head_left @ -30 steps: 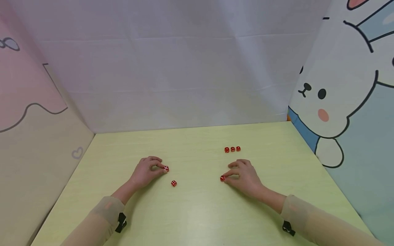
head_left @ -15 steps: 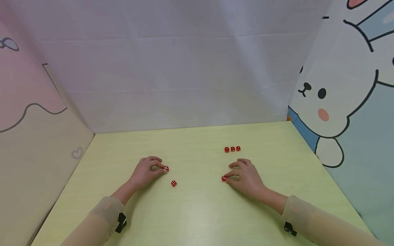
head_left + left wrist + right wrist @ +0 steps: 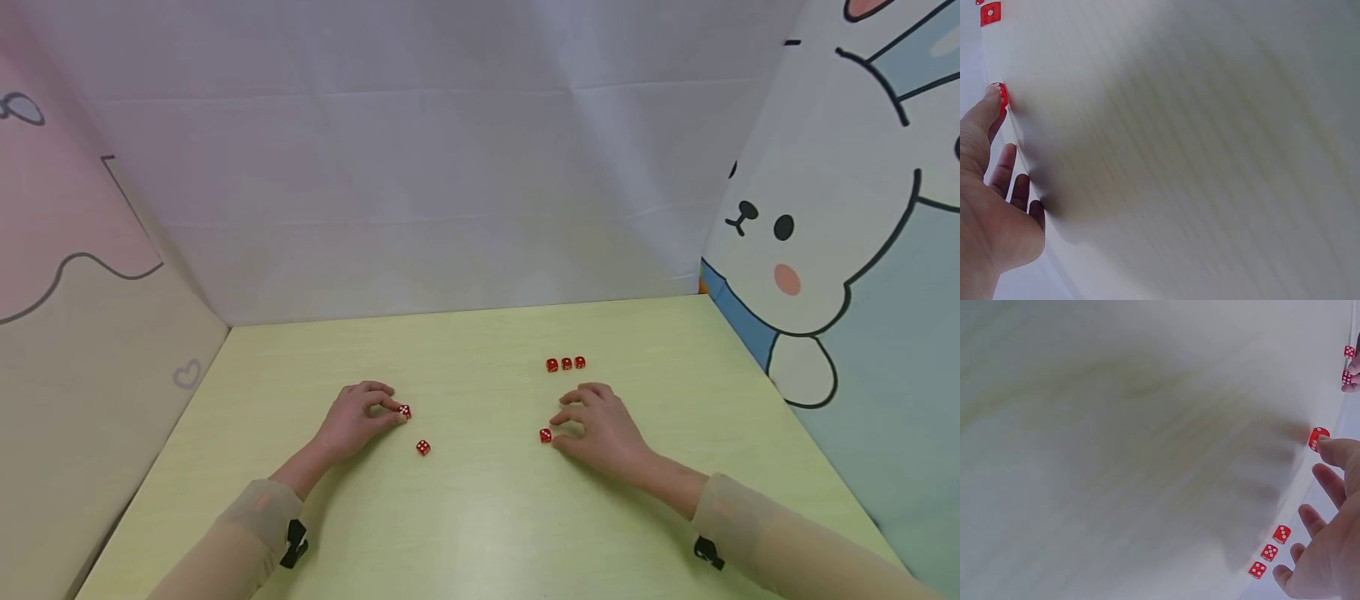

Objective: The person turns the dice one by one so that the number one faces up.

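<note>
My left hand (image 3: 362, 419) pinches a red die (image 3: 406, 412) with white pips between thumb and index finger, low at the table; the left wrist view shows the thumb (image 3: 984, 112) on that die's side. A second red die (image 3: 423, 447) lies just nearer and to the right of it. My right hand (image 3: 600, 433) has its fingers spread loosely beside another red die (image 3: 545, 435) resting on the table. Its index finger is lifted off that die, and the thumb tip (image 3: 1330, 449) is close against it; whether they touch I cannot tell.
Three red dice (image 3: 566, 364) stand in a short row beyond my right hand. The pale wooden table (image 3: 480, 517) is bounded by a white cloth (image 3: 450, 183) at the back and printed panels at both sides, one with a rabbit (image 3: 810, 233).
My right hand has shifted its die slightly to the right, then its fingers have parted from it. The left hand and its die have stayed in place.
</note>
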Available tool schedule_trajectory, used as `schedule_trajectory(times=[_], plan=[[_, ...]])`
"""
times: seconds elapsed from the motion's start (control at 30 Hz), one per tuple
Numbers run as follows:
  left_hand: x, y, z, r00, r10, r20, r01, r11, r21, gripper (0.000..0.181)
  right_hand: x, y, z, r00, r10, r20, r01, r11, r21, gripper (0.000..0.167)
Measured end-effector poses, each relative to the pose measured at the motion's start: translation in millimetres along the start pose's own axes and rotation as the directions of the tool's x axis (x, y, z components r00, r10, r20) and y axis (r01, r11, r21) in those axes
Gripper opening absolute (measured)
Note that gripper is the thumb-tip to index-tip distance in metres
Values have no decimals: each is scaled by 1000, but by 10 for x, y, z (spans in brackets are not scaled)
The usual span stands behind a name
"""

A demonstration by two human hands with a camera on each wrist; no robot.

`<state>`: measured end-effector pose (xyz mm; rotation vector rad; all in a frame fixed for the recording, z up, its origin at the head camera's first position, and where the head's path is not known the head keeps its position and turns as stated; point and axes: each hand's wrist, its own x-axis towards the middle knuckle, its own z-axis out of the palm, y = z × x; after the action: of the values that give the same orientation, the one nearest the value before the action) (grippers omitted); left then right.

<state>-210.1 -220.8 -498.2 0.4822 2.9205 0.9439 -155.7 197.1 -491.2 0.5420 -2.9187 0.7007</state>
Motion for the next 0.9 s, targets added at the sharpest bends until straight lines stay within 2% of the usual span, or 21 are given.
schedule_trajectory(times=[0.1,0.63,0.9], plan=[[2,-6,2,1000,0,2,0,1000,-1,12,21,-12,-26,1000,-2,10,3,1000,-18,17],[4,-11,-6,1000,-11,3,11,1000,-7,13,114,-102,-122,992,-122,19,124,983,-133,14],[3,-5,-5,1000,-11,9,11,1000,-2,14,162,-189,-113,991,-111,77,123,977,-176,8]])
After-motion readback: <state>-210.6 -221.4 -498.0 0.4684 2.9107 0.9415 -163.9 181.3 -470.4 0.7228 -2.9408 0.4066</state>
